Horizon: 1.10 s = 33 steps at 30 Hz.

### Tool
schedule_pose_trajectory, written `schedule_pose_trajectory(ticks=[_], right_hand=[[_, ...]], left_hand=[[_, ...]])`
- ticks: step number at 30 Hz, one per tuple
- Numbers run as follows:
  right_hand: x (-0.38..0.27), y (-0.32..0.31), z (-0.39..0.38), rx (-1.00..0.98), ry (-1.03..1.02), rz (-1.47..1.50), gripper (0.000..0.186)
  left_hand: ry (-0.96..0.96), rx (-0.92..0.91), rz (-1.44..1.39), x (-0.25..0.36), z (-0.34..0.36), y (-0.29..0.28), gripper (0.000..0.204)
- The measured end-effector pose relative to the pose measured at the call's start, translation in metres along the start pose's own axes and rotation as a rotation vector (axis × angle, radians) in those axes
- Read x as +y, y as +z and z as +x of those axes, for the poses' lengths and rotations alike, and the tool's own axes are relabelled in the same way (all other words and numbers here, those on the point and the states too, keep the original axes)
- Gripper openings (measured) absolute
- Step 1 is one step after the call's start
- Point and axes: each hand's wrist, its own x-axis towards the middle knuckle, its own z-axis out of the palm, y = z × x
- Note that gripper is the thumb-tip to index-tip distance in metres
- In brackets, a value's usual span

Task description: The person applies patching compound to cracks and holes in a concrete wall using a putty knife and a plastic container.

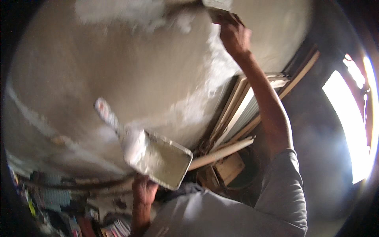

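My right hand gripped a flat tool up at the white-patched wall. My left hand clasped the lower edge of a tray, a speckled handle jutting past its white-smeared end. Wooden boards stood to the right.

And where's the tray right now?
In the head view, the tray is below and a bit left of the middle, held in the left hand, with a handle slanting out past its upper left.
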Motion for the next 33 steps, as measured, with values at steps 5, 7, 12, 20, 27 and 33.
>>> schedule_pose_trajectory(ticks=[5, 7, 12, 20, 27, 33], right_hand=[[-0.045, -0.044, -0.099, -0.262, 0.342, 0.263, 0.021], [-0.065, -0.066, -0.127, -0.480, 0.694, 0.495, 0.023], [-0.117, -0.141, -0.151, -0.616, 0.994, 1.008, 0.019], [-0.170, -0.166, -0.140, -0.953, 0.633, 0.923, 0.023], [-0.196, -0.158, -0.151, -1.037, 0.255, 0.837, 0.018], [-0.200, -0.171, -0.160, -1.019, -0.013, 0.861, 0.025]], left_hand=[[-0.118, -0.088, -0.381, 0.009, 0.002, 0.011, 0.046], [-0.090, 0.062, -0.343, 0.009, -0.001, 0.010, 0.048], [-0.089, 0.049, -0.308, 0.008, -0.002, 0.010, 0.053], [-0.167, 0.043, -0.267, -0.003, -0.003, 0.029, 0.048], [-0.208, -0.018, -0.242, -0.013, -0.005, 0.040, 0.044], [-0.212, -0.046, -0.273, -0.018, -0.006, 0.037, 0.045]])
